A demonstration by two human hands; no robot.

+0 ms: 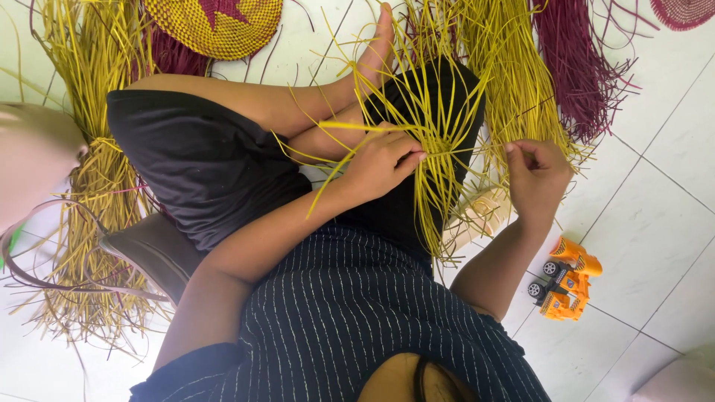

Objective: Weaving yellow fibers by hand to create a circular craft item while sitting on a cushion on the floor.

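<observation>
Nearest to us is our dark pinstriped top (350,313), and past it our lap in black shorts (201,164), legs crossed with a bare foot (376,48) pointing to the far side. Over the lap we hold a start of weaving made of yellow straw strands (436,141), which fan out in all directions from a tight centre. Our left hand (380,160) has its fingers pressed together on that centre, thumb and fingertips pinching the crossing strands flat. Our right hand (536,175), just right of the weave, is curled with the fingertips pinching one or two thin strands drawn out sideways. On the white tiled floor (655,201) to the near right lies an orange toy truck (564,281), well apart from the hands. To the left a tied bundle of yellow straw (93,186) lies along the floor, with a brown bag (153,249) beside our hip. Farther off, more loose yellow straw (514,67) lies beside a maroon straw bundle (573,67), and at the far edge sits a round woven mat (216,26) in yellow and maroon.
</observation>
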